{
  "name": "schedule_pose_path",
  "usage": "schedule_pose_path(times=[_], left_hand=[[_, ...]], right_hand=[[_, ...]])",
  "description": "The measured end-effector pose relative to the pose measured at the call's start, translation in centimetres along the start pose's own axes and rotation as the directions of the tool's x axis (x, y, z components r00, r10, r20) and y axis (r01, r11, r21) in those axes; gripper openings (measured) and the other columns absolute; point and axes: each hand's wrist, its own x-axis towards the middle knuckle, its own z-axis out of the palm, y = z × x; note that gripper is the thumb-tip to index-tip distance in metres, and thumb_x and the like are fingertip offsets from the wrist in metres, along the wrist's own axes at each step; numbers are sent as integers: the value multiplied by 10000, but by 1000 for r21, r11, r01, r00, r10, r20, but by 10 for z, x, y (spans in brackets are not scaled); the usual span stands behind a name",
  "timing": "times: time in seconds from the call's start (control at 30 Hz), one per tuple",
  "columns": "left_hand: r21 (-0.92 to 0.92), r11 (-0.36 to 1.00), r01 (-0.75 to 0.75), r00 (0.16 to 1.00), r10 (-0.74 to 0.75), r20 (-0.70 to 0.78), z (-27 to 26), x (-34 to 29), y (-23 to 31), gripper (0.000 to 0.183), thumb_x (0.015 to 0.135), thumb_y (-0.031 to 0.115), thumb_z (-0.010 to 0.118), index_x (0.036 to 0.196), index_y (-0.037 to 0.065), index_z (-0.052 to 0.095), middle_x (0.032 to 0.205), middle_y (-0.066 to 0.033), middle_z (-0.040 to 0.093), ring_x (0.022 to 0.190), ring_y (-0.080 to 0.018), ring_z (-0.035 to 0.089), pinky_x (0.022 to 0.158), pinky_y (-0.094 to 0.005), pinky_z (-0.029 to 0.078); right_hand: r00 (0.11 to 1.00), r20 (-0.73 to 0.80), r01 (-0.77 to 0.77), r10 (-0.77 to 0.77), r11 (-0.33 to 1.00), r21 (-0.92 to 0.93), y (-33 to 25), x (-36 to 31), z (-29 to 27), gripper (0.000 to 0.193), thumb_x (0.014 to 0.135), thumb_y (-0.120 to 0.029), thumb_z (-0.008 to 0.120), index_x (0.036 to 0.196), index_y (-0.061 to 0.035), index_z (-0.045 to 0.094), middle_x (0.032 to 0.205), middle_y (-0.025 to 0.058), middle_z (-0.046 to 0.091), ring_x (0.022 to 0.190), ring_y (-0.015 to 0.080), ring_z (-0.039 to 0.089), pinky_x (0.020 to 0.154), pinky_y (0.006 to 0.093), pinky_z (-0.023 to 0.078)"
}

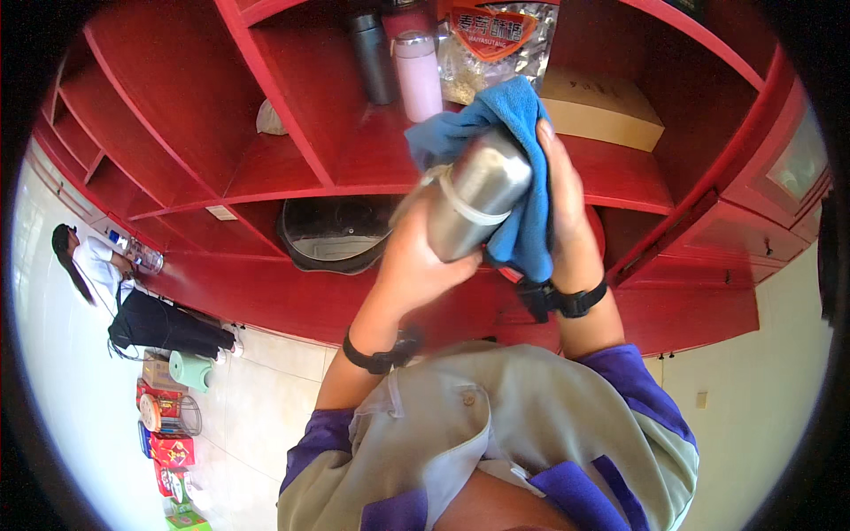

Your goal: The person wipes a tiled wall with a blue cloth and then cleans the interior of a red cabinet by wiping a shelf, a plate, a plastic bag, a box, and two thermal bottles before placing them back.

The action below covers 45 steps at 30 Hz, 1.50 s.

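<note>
A silver metal thermos [498,181] with a pale band round it is tilted in front of the red shelves. My left hand [412,257] is wrapped round its lower side. A blue cloth [529,234] drapes over the thermos's top and right side. Pressed flat along that cloth, my right hand [567,190] holds it against the metal; part of its palm is hidden. Just beyond, a pink bottle [418,80] and a black bottle [374,66] stand on the shelf.
Red shelving [310,190] spans the front. On it sit a silver snack bag [500,66] and a cardboard box [602,115]. A black rounded case [335,234] lies in a lower compartment. Far left, a person [150,310] stands near a green stool [189,370] and several boxes.
</note>
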Motion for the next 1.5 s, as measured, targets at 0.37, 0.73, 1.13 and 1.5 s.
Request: schedule_pose_path(times=[0.37, 0.73, 1.13, 1.5], left_hand=[[219, 973, 80, 953, -10, -302, -5, 12, 9, 515, 771, 216, 656, 1161, -29, 426, 1058, -222, 570, 999, -344, 575, 865, -399, 441], [-496, 845, 201, 957, -62, 282, -11, -1, 0, 730, 699, 246, 781, 1269, 3, 396, 1119, -101, 541, 1041, -196, 527, 923, -343, 421], [-48, 983, 175, 984, -173, 44, -15, 0, -6, 769, 676, 123, 762, 1298, -5, 328, 1198, -136, 493, 1131, -215, 480, 973, -357, 372], [294, 953, 75, 997, -73, -17, 3, 9, 8, 837, 715, 105, 676, 1381, -53, 196, 1286, -287, 428, 1217, -360, 445, 1012, -385, 348]], right_hand=[[850, 390, 504, -353, 332, -797, 57, -45, 39, 771, 826, -206, 604, 1356, 121, 149, 1377, 366, 183, 1293, 502, 213, 1093, 489, 172], [987, 142, -76, 68, 996, 46, 24, -2, 1, 580, 803, -310, 663, 1250, -8, 450, 1124, 100, 584, 1007, 201, 569, 915, 325, 437], [987, 130, 126, -95, 956, -264, 52, -6, 15, 616, 903, -343, 557, 1348, -7, 294, 1239, 96, 477, 1154, 185, 439, 1026, 344, 305], [946, 67, 285, -316, 719, -633, 32, -21, 17, 542, 868, -242, 592, 1267, 51, 372, 1222, 247, 460, 1139, 356, 470, 986, 420, 344]])
